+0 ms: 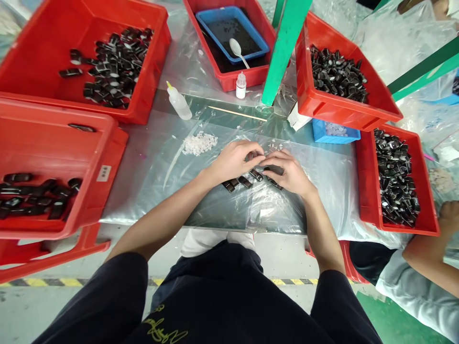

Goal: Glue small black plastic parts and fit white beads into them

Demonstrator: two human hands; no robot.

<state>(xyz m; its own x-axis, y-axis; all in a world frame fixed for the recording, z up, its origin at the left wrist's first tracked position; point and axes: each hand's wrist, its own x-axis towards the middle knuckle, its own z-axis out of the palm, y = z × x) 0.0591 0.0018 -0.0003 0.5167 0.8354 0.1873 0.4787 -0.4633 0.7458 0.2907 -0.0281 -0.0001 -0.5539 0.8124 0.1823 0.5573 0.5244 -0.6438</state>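
My left hand (237,160) and my right hand (289,171) meet over the table, fingertips pinched close together. Whatever lies between the fingertips is hidden or too small to name. Just below the hands, several small glossy black pieces lie on the plastic sheet, among them one black piece (245,182) near my left hand and another black piece (256,175) between the two hands. Part of the group is covered by my right hand. To the left is a pile of small whitish translucent bits (199,144), and a few more bits (275,146) are scattered behind my right hand.
Red bins with black pieces stand left (103,177) and right (369,191). Behind are a squeeze bottle (180,103), a small dropper bottle (241,87), a thin stick (236,113), a blue box (332,138) and a green post (283,52). A co-worker's arm (430,260) is at the right.
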